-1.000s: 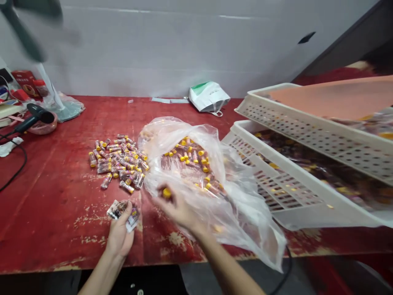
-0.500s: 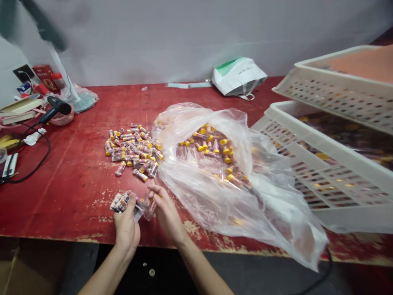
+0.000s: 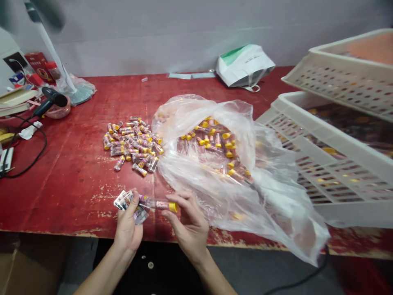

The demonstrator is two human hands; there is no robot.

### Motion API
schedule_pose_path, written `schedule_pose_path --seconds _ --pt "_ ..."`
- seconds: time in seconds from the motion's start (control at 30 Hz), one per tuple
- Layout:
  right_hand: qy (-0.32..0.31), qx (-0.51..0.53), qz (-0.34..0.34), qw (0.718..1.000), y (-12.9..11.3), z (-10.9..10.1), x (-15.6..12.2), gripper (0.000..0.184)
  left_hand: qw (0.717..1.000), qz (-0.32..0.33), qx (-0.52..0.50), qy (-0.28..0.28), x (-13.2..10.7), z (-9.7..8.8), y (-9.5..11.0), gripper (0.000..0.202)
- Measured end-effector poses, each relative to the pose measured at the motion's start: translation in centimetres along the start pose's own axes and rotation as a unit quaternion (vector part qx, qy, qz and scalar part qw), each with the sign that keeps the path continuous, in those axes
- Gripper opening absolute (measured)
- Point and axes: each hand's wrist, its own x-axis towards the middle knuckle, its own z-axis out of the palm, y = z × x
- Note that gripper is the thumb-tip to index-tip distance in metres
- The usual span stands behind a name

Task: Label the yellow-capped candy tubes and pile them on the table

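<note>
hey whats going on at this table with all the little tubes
A person at a red table grips a small stack of printed labels in the left hand and a yellow-capped tube in the right hand, with the tube's other end up against the stack. A loose pile of tubes lies just beyond the hands. Beside it, an open clear plastic bag holds many more. White perforated crates sit stacked at the right.

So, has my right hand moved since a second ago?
Yes. Against the loose tube pile, the right hand has pulled back toward the table's near edge, pinching a yellow-capped tube; the left hand grips printed wrappers.
</note>
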Motion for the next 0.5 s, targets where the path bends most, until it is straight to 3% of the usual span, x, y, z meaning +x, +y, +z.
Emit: schedule_pose_path --seconds 0.1,0.23,0.3,0.4,0.5 --pt "-0.029 -0.036 -0.035 0.998 0.2 -1.0 -0.6 0.042 1.000 0.003 0.014 -0.016 -0.4 -0.2 -0.1 0.034" --pt "-0.168 -0.020 -0.002 0.986 -0.3 -2.1 -0.7 0.047 0.997 0.002 0.055 -0.056 -0.9 -0.3 0.0 0.048" --pt "-0.196 -0.009 -0.002 0.981 -0.5 -2.0 -0.3 0.050 0.995 0.003 0.065 -0.078 -1.0 -0.3 0.2 0.049" --pt "-0.181 0.023 -0.027 0.983 -0.6 -0.8 0.2 0.047 0.993 0.010 0.077 -0.093 -1.0 -0.3 0.4 0.049" --pt "-0.104 0.041 -0.042 0.993 -0.1 0.8 0.6 0.042 0.992 0.029 0.077 -0.092 -0.7 -0.4 0.6 0.048"
